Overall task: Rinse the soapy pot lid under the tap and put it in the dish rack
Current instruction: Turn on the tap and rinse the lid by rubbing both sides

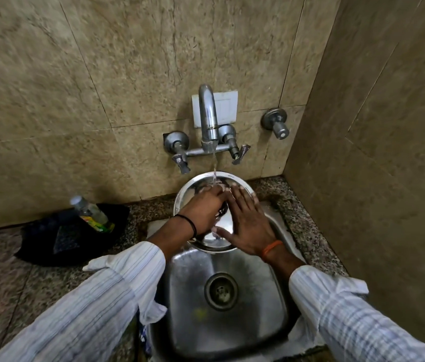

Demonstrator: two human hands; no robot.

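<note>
A round steel pot lid [193,188] is held tilted over the back of the sink, under a thin stream of water running from the tap [208,118]. My left hand [202,207] grips the lid around its middle, where a dark knob is partly hidden by my fingers. My right hand [245,220] lies flat on the lid's surface with its fingers spread. Water hits the lid near its upper rim, just above my fingertips. No dish rack is in view.
The steel sink [271,296] with a round drain [221,288] lies below the lid. A plastic bottle [92,214] stands on a dark cloth [49,239] on the speckled counter at left. Stone walls close in behind and at right, with a separate valve [275,122].
</note>
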